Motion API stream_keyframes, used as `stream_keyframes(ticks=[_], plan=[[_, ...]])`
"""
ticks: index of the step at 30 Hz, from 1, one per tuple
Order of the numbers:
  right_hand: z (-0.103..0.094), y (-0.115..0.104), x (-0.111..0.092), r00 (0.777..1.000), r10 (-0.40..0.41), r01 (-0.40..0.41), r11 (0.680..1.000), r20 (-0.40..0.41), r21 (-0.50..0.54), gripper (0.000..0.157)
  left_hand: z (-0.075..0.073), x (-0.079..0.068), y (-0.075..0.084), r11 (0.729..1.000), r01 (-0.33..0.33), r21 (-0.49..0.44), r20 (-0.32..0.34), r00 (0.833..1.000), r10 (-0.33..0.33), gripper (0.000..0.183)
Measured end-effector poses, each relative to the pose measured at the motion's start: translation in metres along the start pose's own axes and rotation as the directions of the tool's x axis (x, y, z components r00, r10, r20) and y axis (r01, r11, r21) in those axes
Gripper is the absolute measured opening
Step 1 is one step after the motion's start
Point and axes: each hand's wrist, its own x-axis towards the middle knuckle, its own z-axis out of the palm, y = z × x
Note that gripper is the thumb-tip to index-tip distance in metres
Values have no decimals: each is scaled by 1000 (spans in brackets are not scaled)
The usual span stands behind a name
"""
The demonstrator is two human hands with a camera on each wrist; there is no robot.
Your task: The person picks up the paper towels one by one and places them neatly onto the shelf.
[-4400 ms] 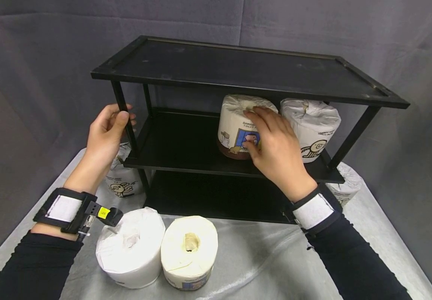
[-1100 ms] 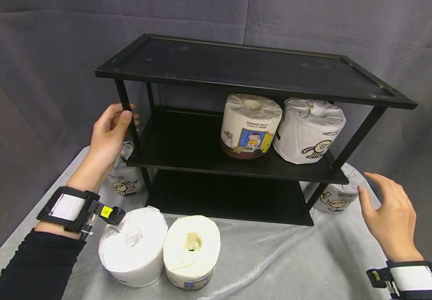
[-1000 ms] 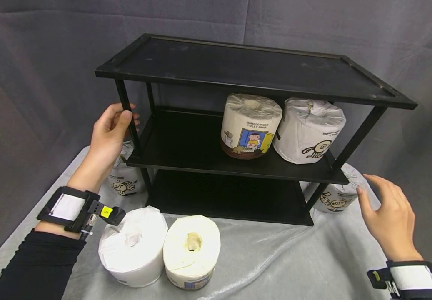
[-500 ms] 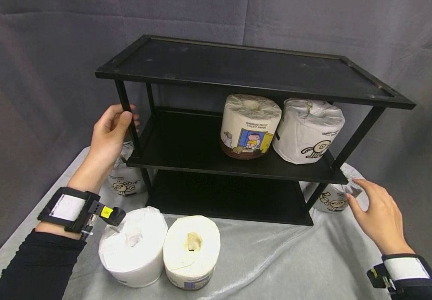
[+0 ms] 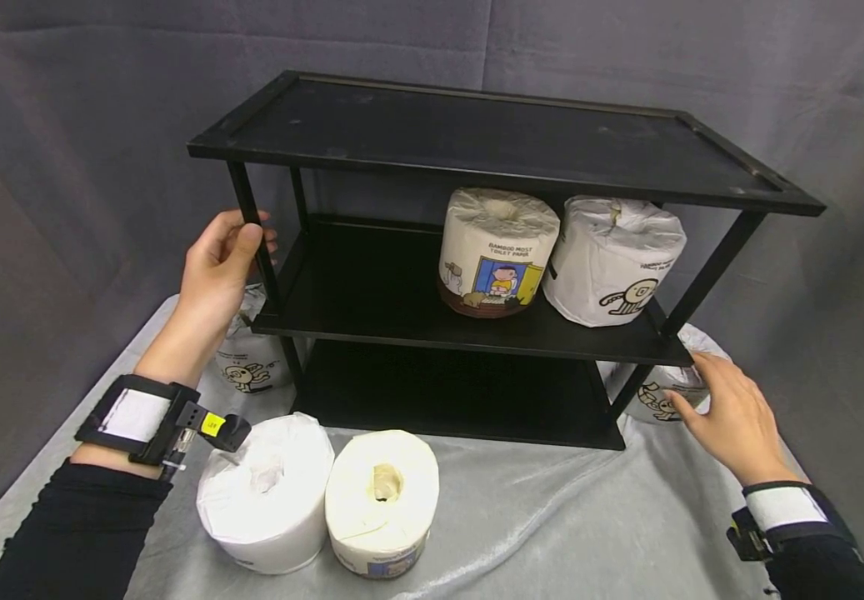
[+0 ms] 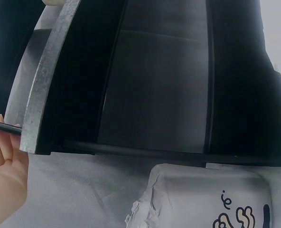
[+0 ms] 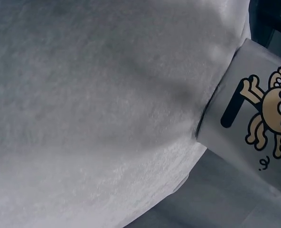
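My left hand (image 5: pixel 217 262) grips the left front post (image 5: pixel 242 190) of a black three-tier rack (image 5: pixel 476 137), thumb in front and fingers behind. On the far right, my right hand (image 5: pixel 735 421) is at a paper-wrapped toilet roll (image 5: pixel 649 406) with a cartoon print, standing beside the rack. Its thumb and fingers are spread apart and overlap the roll in the head view. The right wrist view shows that roll's cartoon side (image 7: pixel 276 109) and almost none of the hand. Two toilet rolls stand on the middle shelf: one with a coloured picture (image 5: pixel 497 250), one white (image 5: pixel 611 267).
Two more toilet rolls, a white one (image 5: pixel 267 500) and a cream one (image 5: pixel 381 504), stand side by side on the grey cloth (image 5: pixel 506 517) in front. Another roll (image 5: pixel 250 367) is left of the rack, partly behind my left wrist. A grey curtain hangs behind.
My right hand has left the coloured-picture roll on the middle shelf, moved out to the right, then come inward to the roll beside the rack. My left hand stays on the post.
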Motion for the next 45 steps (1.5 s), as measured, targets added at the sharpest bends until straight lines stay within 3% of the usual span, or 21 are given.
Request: stream_keyframes(ticks=[13,20,29,45], plan=[[17,4,3,999,-47,46,999,-7,-28,67,-1,0,-2,1000,2,23,-4,1000,-2,17],[22,2,0,1000,-22,21,999,-3,-38,70,-2,-1,-2,1000,6,29,-6,1000,-6,17],[22,-5,-6,997,35,-35,999,-71,2,65,-2,0,-2,999,7,38,-7,1000,-7,18],[10,-8,-24,976,-31,32,999,-217,0,72,0,-1,-1,1000,3,18,-14,1000,-2,17]])
